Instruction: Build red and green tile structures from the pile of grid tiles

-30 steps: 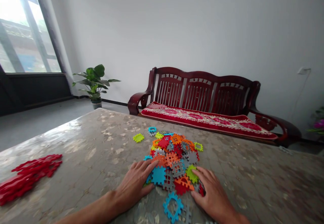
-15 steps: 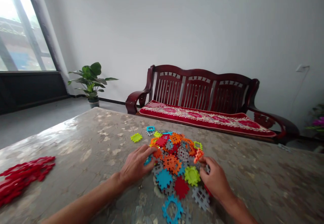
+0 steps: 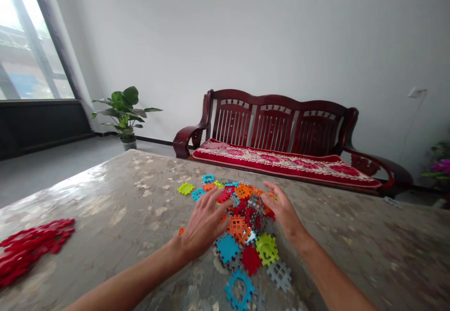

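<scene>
A loose heap of plastic interlocking tiles in orange, red, blue, green and grey lies in front of me. My left hand point(image 3: 207, 217) is over the heap's left side, fingers spread, with nothing seen in it. On the far right edge my right hand point(image 3: 281, 210) hovers with fingers apart near some grey tiles point(image 3: 258, 215). Between the hands are an orange tile point(image 3: 236, 226) and a red tile point(image 3: 225, 196). Nearer me lie a solid blue tile point(image 3: 227, 248), a dark red tile point(image 3: 251, 260), a green tile point(image 3: 267, 249) and a blue frame tile point(image 3: 239, 290).
A pile of red tiles point(image 3: 37, 243) sits on the left of the patterned table point(image 3: 140, 198). Behind the table stands a dark wooden bench point(image 3: 274, 121) with a red floral cover point(image 3: 281, 161). A potted plant point(image 3: 126, 112) is on the floor at the left.
My right hand has let go of an orange tile and moved up and left. My left hand has shifted right, over the heap. Several tiles now lie differently, with blue and orange ones at the far left.
</scene>
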A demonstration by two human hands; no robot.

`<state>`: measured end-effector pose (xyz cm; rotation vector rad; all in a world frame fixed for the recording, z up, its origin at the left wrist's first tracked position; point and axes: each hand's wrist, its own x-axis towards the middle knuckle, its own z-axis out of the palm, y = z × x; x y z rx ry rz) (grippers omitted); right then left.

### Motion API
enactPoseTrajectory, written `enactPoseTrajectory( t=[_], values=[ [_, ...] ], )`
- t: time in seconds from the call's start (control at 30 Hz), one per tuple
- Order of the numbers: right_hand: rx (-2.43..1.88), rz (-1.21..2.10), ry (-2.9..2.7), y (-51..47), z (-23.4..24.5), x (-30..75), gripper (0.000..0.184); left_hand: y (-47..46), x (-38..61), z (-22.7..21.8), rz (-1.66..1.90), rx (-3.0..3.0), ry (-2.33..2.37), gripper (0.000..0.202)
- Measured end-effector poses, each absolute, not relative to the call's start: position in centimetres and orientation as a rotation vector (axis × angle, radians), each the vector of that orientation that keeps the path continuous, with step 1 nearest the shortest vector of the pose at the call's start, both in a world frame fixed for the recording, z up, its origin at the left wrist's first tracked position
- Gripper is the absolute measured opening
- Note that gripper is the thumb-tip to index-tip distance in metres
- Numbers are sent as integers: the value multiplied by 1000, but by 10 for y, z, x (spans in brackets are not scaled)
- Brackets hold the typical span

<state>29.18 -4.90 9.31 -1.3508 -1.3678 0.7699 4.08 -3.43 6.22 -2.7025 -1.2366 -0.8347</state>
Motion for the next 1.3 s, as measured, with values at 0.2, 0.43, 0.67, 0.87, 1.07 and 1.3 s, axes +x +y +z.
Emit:
enactPoseTrajectory(
  t=[0.2, 0.43, 0.67, 0.87, 1.07, 1.3],
  values=[
    [-1520, 694, -1877, -133, 43, 338, 106, -102, 46, 39, -326, -3190, -785, 85],
    [-1814, 516, -2132, -173, -48, 348, 107, -95, 65, 25, -153, -3137, -915, 83],
    [-1796, 379, -2004, -150, 5, 320, 82, -86, 76, 29, -189, -3024, -763, 60],
    [-1746, 226, -1910, -136, 11, 312, 49, -75, 84, 30, -194, -2887, -595, 26],
    [-1742, 277, -1855, -124, 13, 316, 30, -65, 85, 29, -186, -2862, -514, 7],
    [-1572, 346, -1653, -105, 36, 307, 25, -45, 71, 49, -545, -2939, -896, 12]
  ],
)
